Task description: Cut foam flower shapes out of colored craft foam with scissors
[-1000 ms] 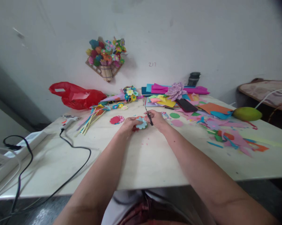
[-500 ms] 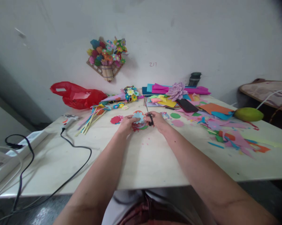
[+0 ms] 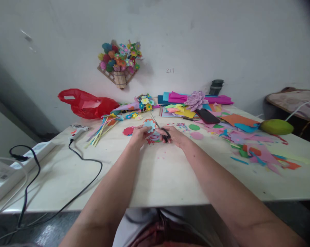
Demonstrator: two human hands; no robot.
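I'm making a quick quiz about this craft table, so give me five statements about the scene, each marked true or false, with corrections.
1. The right hand holds the scissors. True.
2. The left hand holds a plain yellow square. False: it holds a light-blue flower cutout.
3. The red plastic bag lies to the left of the scissors. True.
4. The white corded tool lies to the right of both hands. False: it lies to their left.
5. The green fruit is to the right of both hands. True.
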